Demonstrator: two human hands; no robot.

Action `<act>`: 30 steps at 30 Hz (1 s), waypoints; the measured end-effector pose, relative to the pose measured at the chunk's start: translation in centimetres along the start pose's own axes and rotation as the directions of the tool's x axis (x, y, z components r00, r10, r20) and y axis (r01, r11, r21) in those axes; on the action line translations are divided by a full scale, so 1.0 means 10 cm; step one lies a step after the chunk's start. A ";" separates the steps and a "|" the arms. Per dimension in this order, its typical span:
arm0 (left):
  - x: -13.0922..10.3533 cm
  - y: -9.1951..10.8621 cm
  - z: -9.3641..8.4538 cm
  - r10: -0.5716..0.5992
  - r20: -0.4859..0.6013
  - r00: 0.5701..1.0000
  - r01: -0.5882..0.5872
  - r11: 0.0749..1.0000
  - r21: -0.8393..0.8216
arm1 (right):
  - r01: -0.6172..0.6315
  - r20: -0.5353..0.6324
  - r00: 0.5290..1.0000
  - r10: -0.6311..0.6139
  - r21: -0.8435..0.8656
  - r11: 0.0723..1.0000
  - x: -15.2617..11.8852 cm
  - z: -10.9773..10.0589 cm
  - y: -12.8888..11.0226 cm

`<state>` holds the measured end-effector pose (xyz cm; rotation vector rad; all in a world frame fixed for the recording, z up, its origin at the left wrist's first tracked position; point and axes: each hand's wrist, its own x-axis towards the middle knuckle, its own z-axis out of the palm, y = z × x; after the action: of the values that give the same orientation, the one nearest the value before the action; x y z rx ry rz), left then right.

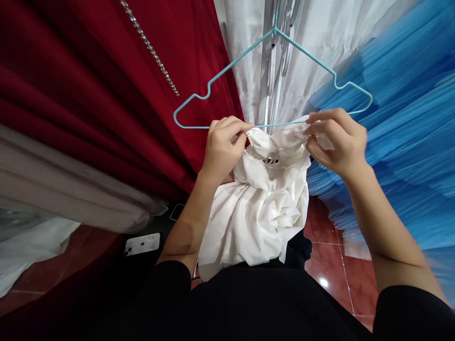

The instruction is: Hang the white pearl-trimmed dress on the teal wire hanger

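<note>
Head view, frame centre: pinching white dress by top edge with left hand and right hand, at teal hanger. Likely light, soft, slippery; best held by beaded neckline.

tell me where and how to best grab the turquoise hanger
Likely best at the peak of the turquoise hanger, pinched from the near side: its two thin sloping arms meet there, uncovered, while the left hand, right hand and white dress crowd the bottom bar.
</note>
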<state>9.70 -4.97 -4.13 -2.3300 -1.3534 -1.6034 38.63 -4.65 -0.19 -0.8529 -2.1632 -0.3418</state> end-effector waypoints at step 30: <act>0.35 -1.12 -0.90 -0.015 -0.503 0.864 0.020 1.000 0.006 | -0.020 -0.230 0.971 0.065 0.192 0.981 0.03 0.55 -0.05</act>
<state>-3.93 0.26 -2.11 -1.7015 -1.2472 -2.0074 35.08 -2.25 -3.62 -0.7128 -1.9186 -0.2005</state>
